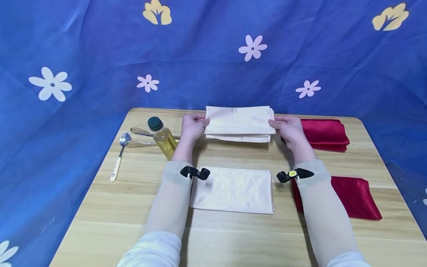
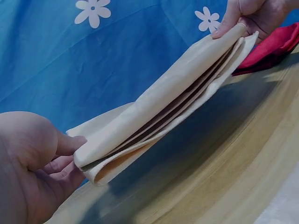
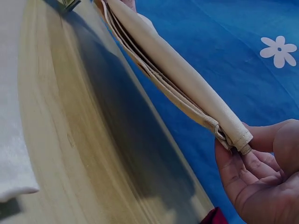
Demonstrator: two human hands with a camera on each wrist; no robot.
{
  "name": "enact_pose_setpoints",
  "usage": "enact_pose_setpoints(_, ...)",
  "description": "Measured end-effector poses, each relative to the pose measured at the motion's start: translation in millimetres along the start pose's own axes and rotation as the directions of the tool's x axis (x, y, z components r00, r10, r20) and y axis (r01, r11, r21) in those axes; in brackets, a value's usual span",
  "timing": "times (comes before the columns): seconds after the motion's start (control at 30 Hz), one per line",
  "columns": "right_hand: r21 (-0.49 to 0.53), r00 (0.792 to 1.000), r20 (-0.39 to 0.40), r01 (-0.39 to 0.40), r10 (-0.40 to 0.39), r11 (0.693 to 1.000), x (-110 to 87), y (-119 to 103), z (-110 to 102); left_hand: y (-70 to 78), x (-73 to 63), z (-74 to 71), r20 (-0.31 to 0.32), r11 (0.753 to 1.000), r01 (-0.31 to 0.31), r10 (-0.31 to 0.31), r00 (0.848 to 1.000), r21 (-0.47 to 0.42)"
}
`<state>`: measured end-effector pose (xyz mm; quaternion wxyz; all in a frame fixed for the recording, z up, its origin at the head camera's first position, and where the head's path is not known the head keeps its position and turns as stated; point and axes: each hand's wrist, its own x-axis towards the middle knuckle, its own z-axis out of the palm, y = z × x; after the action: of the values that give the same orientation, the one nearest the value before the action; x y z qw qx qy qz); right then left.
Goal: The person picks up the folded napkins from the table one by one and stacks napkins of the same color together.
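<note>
A creased blue cloth with white flowers and yellow motifs hangs behind and on both sides of the pale wood-grain counter.

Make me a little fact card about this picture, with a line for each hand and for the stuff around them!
Left hand: pinches one end of a folded white cloth
Right hand: pinches the other end
Height: lifted off the wooden table
Between the arms: second white cloth, folded, lying flat
Right side: back red cloth and front red cloth
Left side: green-capped bottle, white-handled spoon
Behind: blue fabric with flowers
</note>
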<state>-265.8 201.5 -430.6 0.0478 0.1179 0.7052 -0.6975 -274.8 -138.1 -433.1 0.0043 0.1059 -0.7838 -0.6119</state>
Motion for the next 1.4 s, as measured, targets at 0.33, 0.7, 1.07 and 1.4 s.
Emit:
enact_pose_setpoints(0.33,0.09,1.0,0.017,0.0,-0.002,0.996,-14.9,-9.5,-5.6,7.1,-14.2,-0.3,-0.009,0.999,-0.026,0.026,1.0,-0.038)
enact_pose_setpoints(0.7,0.247,0.988,0.152,-0.037,-0.002,0.968,-30.6,-12.0,-15.5,16.0,-33.4,-3.4,-0.022,0.996,-0.086,0.086,0.996,-0.016)
enact_pose_setpoints(1.07,0.254,0.957,0.288,-0.123,0.047,0.959,-37.9,-5.6,-28.5,13.7,-50.9,-4.1,-0.011,0.995,-0.097,0.096,0.995,-0.032)
enact_pose_setpoints(1.4,0.244,0.952,0.304,-0.063,-0.014,0.968,-48.8,-1.2,-28.5,11.5,-63.4,-8.9,0.002,0.995,-0.086,0.086,0.996,-0.05)
